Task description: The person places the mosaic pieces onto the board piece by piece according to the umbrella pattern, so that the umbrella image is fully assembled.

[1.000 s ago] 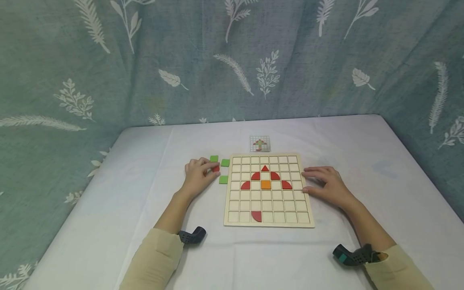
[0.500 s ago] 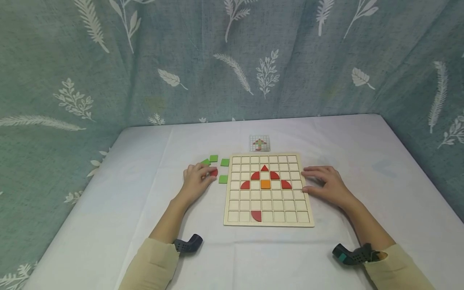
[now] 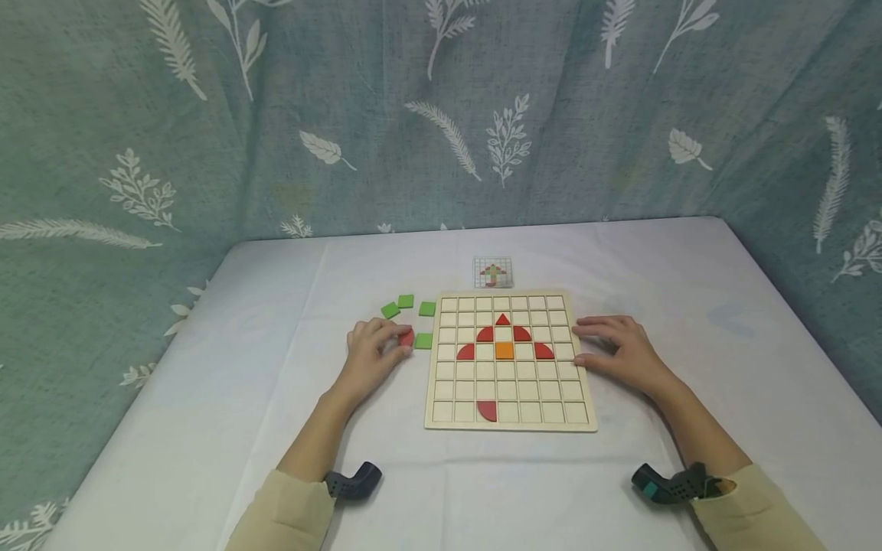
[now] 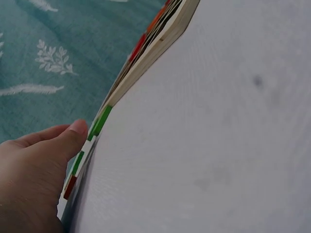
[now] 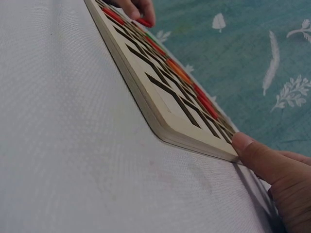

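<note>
In the head view my left hand (image 3: 370, 357) pinches a red tile with a curved edge (image 3: 406, 337) between thumb and fingers, left of the wooden grid board (image 3: 517, 426). The right wrist view also catches this red tile (image 5: 144, 22) in the fingertips. A green square tile (image 3: 423, 341) lies just right of those fingers, against the board's left side. My right hand (image 3: 623, 352) touches the board's right edge with thumb and fingertips, fingers relaxed and slightly spread. On the board sit an orange square (image 3: 505, 350), a red triangle (image 3: 503, 319) and several red quarter-circle tiles (image 3: 487, 411).
Beyond the left hand lie more green square tiles (image 3: 406, 301), one of them turned askew. A small pattern card (image 3: 492, 272) lies behind the board, showing a coloured figure on a grid. White cloth (image 3: 524, 490) covers the table, with a patterned curtain (image 3: 386, 115) behind.
My left hand has drawn back toward me with the red tile, away from the far green tiles, uncovering the askew green one. The right hand stays at the board's edge.
</note>
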A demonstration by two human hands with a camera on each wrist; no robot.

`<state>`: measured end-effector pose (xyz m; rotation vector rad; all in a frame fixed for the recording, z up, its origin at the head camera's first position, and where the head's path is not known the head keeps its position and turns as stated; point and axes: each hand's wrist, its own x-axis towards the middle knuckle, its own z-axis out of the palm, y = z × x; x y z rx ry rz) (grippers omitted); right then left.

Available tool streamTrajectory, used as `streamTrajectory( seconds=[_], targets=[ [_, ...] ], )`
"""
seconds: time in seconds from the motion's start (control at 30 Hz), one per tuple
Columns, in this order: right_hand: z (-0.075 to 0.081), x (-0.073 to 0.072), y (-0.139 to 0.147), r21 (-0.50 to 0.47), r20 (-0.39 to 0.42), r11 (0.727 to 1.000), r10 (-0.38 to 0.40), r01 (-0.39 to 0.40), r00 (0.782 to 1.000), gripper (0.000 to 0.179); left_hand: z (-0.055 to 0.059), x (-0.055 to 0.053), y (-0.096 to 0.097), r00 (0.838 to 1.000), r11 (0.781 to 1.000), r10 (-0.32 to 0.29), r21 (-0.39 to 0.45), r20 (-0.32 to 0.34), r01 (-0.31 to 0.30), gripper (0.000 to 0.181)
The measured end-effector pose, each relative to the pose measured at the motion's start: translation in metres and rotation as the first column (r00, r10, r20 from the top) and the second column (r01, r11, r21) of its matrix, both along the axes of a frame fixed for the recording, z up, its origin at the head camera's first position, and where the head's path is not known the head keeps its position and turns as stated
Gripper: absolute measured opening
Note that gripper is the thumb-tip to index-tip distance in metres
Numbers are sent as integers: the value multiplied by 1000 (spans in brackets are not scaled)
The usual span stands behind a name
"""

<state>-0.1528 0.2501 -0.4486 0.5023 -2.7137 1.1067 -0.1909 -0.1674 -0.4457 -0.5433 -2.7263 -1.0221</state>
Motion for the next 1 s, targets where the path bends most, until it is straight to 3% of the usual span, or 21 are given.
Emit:
streamTrajectory(
  seconds=[0.33, 0.5, 0.83, 1.0],
  targets=[
    [-1, 0, 1, 9, -10, 1000, 0, 0, 1000, 49, 2, 8, 6, 997, 994, -72, 80, 1, 71, 36],
    [-2, 0, 1, 15, -7, 1000, -6, 6, 1000, 48, 1, 9, 10, 991, 990, -117, 68, -64, 121, 32],
    [1, 2, -2, 9, -9, 1000, -1, 1, 1000, 47, 1, 17, 23, 972, 971, -234, 54, 2, 233, 33],
    [0, 1, -1, 12, -13, 1000, -1, 1, 1000, 47, -2, 19, 32, 961, 961, -275, 30, -25, 275, 34]
  ],
)
